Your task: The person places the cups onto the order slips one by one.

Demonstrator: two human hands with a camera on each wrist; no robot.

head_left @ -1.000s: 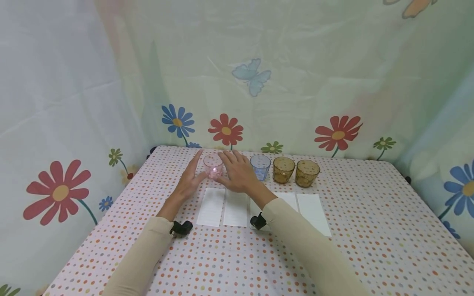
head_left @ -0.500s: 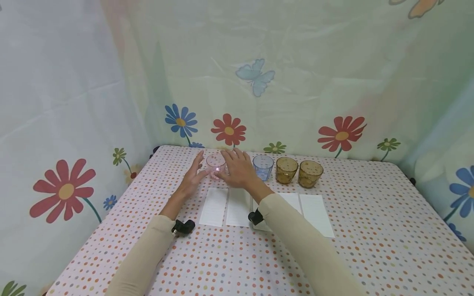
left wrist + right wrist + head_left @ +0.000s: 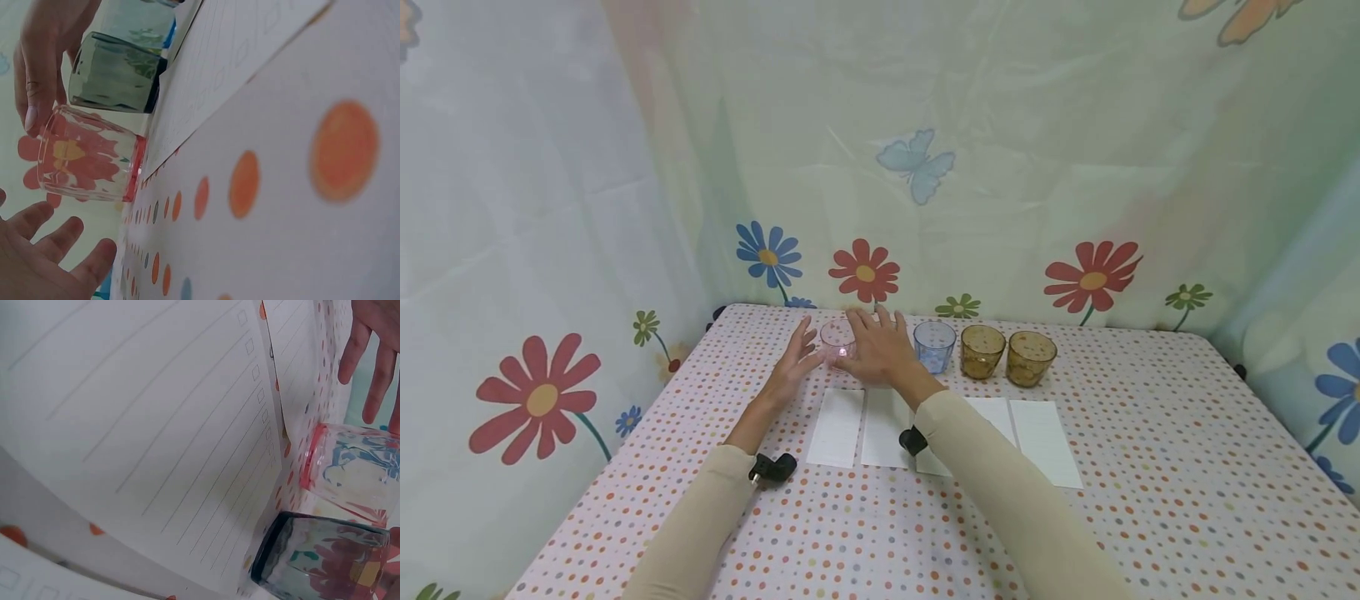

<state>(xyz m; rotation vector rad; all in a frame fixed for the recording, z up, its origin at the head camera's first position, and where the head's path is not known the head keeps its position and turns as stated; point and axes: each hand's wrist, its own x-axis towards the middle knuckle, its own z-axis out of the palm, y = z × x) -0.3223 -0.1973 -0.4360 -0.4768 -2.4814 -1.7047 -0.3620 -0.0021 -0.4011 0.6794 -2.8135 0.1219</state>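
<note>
A pink glass [image 3: 837,340] stands upright at the left end of a row, between my two hands. My left hand [image 3: 790,368] is to its left with fingers spread; the left wrist view shows those fingertips apart from the pink glass [image 3: 94,159]. My right hand [image 3: 880,348] reaches over from the right, fingers loosely extended; one fingertip is at the pink rim, and contact is hard to tell. A grey-green glass [image 3: 115,75] next to the pink one is hidden behind my right hand in the head view. In the right wrist view, it shows as a dark-based glass [image 3: 325,556].
Further right along the row stand a blue glass [image 3: 935,346] and two amber glasses [image 3: 982,350]. Several lined white paper slips [image 3: 837,427] lie side by side in front of them, partly under my right arm. A dotted cloth [image 3: 865,533] covers the table; a flowered curtain hangs behind.
The left hand has drawn slightly away from the pink glass and its fingers have spread. The right hand has barely moved. The glasses keep their places; the head view has shifted a little.
</note>
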